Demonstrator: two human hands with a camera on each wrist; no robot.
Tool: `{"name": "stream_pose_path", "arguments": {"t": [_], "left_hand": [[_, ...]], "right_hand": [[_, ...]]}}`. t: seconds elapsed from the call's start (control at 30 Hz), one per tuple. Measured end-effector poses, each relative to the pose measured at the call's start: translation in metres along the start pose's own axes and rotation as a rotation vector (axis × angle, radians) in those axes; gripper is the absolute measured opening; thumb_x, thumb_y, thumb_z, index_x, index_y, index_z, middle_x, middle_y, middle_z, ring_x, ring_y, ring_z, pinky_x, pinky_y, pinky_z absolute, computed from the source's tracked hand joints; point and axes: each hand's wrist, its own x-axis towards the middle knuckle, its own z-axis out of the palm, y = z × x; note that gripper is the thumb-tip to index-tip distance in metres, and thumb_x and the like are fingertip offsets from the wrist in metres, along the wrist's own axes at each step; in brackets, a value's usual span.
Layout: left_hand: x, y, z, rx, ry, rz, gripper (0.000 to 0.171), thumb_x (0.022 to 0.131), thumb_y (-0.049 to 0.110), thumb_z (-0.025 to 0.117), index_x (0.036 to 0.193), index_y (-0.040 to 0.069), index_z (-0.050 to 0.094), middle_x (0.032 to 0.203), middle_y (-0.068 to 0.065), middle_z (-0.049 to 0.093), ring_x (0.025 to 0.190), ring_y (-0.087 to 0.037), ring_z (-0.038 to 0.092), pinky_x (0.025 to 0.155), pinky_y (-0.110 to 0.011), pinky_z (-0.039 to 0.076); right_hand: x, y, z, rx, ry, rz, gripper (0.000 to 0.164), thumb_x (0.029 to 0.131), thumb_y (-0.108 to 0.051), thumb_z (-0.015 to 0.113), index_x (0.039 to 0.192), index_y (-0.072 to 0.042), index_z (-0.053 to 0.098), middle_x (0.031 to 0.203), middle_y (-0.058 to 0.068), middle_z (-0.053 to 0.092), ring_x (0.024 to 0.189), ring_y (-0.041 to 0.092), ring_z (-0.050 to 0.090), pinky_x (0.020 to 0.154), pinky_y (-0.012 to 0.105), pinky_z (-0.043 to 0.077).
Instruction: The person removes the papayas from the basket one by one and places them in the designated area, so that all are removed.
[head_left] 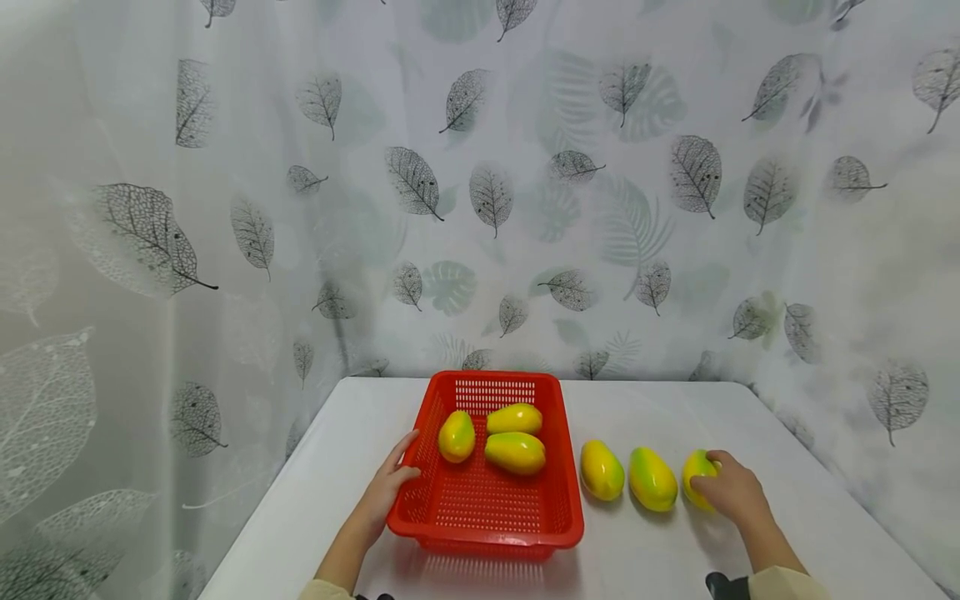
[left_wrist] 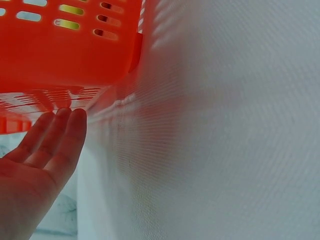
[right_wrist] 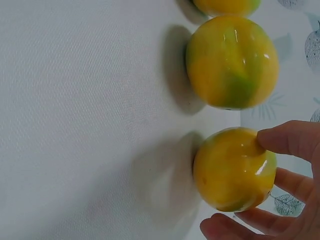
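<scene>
My right hand (head_left: 737,497) grips the rightmost yellow-green papaya (head_left: 696,478) on the table. In the right wrist view, the thumb presses one side of this papaya (right_wrist: 232,170) and the fingers curl round the other. Two more papayas, a middle one (head_left: 652,480) and a left one (head_left: 602,470), lie in a row beside it. My left hand (head_left: 384,492) rests with its fingers extended at the left side of a red plastic basket (head_left: 487,533). From the left wrist, those straight fingers (left_wrist: 67,140) reach along the basket's outer wall. Three papayas lie inside, one (head_left: 457,437) apart from two side by side (head_left: 515,452).
The white table (head_left: 645,558) carries the basket and the fruit row. A leaf-patterned curtain (head_left: 525,208) closes off the back and both sides. The basket's right rim stands close to the leftmost papaya of the row.
</scene>
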Motion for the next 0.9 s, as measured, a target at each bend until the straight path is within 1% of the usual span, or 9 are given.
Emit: {"name": "stream_pose_path", "arguments": {"t": [0.13, 0.33, 0.47, 0.57, 0.67, 0.77, 0.9], "left_hand": [[-0.001, -0.001, 0.000, -0.005, -0.007, 0.001, 0.067, 0.101, 0.016, 0.050, 0.163, 0.027, 0.028, 0.163, -0.025, 0.033, 0.137, -0.046, 0.049, 0.100, -0.051, 0.058], [0.000, -0.002, -0.001, -0.010, -0.007, 0.001, 0.068, 0.101, 0.016, 0.050, 0.163, 0.028, 0.028, 0.164, -0.025, 0.032, 0.137, -0.046, 0.049, 0.100, -0.051, 0.058], [-0.001, -0.001, -0.001, -0.005, 0.001, 0.002, 0.068, 0.100, 0.016, 0.052, 0.163, 0.028, 0.029, 0.164, -0.024, 0.033, 0.137, -0.045, 0.049, 0.100, -0.051, 0.058], [-0.002, -0.001, 0.000, 0.000, 0.007, 0.001, 0.068, 0.099, 0.017, 0.053, 0.163, 0.028, 0.030, 0.164, -0.023, 0.033, 0.137, -0.044, 0.050, 0.099, -0.051, 0.058], [-0.002, 0.000, 0.000, 0.002, 0.006, 0.001, 0.069, 0.099, 0.017, 0.053, 0.163, 0.028, 0.029, 0.164, -0.023, 0.033, 0.137, -0.044, 0.050, 0.099, -0.051, 0.058], [-0.002, 0.001, 0.000, 0.003, 0.004, 0.002, 0.069, 0.099, 0.018, 0.053, 0.163, 0.028, 0.029, 0.164, -0.023, 0.033, 0.137, -0.043, 0.050, 0.099, -0.050, 0.058], [-0.002, 0.000, 0.000, 0.002, 0.001, 0.004, 0.069, 0.099, 0.018, 0.053, 0.163, 0.028, 0.029, 0.164, -0.023, 0.033, 0.136, -0.043, 0.051, 0.099, -0.050, 0.058]], "right_hand": [[0.000, -0.002, 0.000, -0.012, 0.015, -0.009, 0.073, 0.091, -0.024, 0.062, 0.146, 0.014, 0.032, 0.142, 0.046, 0.036, 0.124, 0.061, 0.043, 0.109, 0.071, 0.040], [0.004, -0.008, 0.000, -0.067, 0.075, -0.040, 0.072, 0.090, -0.025, 0.063, 0.145, 0.012, 0.034, 0.135, 0.048, 0.042, 0.119, 0.064, 0.043, 0.103, 0.073, 0.038], [0.003, -0.015, 0.001, -0.057, 0.092, -0.031, 0.073, 0.090, -0.027, 0.063, 0.148, 0.008, 0.033, 0.134, 0.049, 0.037, 0.119, 0.067, 0.037, 0.098, 0.074, 0.040], [0.000, -0.023, 0.002, -0.047, 0.109, -0.010, 0.074, 0.090, -0.028, 0.063, 0.150, 0.005, 0.032, 0.134, 0.048, 0.033, 0.119, 0.068, 0.034, 0.095, 0.075, 0.043], [-0.001, -0.035, 0.004, -0.076, 0.145, -0.021, 0.074, 0.090, -0.027, 0.064, 0.150, 0.004, 0.034, 0.135, 0.047, 0.034, 0.119, 0.067, 0.036, 0.094, 0.075, 0.045], [-0.003, -0.048, 0.006, -0.103, 0.169, -0.051, 0.073, 0.090, -0.026, 0.065, 0.150, 0.004, 0.036, 0.138, 0.046, 0.037, 0.120, 0.066, 0.038, 0.096, 0.073, 0.047], [-0.005, -0.069, 0.011, -0.095, 0.163, -0.116, 0.073, 0.092, -0.026, 0.065, 0.152, 0.002, 0.036, 0.142, 0.045, 0.036, 0.124, 0.066, 0.037, 0.101, 0.074, 0.045]]}}
